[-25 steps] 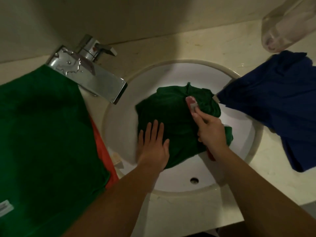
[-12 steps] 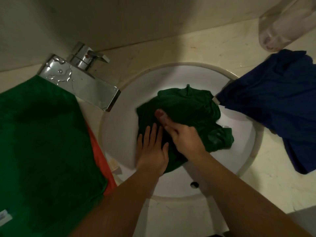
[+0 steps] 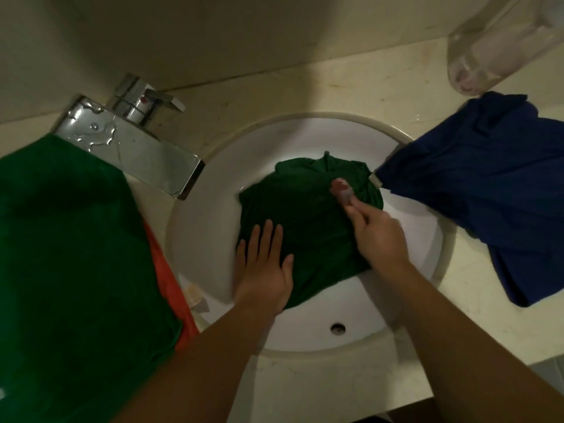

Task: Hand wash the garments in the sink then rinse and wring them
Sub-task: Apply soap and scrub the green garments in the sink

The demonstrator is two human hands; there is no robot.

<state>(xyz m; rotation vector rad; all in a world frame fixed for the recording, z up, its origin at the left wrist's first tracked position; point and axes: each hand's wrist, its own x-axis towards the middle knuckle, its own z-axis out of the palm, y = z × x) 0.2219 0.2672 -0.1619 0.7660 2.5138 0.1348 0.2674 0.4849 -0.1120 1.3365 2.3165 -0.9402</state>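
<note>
1. Fingers point(image 3: 268, 236) of the left hand point(image 3: 264, 264) lie straight and spread, pressing the green garment point(image 3: 305, 215) flat near the sink's point(image 3: 207, 239) near-left wall. The right hand point(image 3: 378, 236) pinches a small pinkish object point(image 3: 341, 190), possibly soap but too blurred to name, against the cloth's far-right part.
2. That garment lies bunched in the middle of the basin. It looks soft and limp, probably heavy if soaked and slick where soaped, so a thick gathered fold should give a surer hold than a loose hem.
3. The faucet point(image 3: 137, 151) overhangs the far-left rim, and a blue garment point(image 3: 488, 184) drapes over the right rim, just beside the green one. The near side, by the overflow hole point(image 3: 337, 328), offers the most room.
</note>
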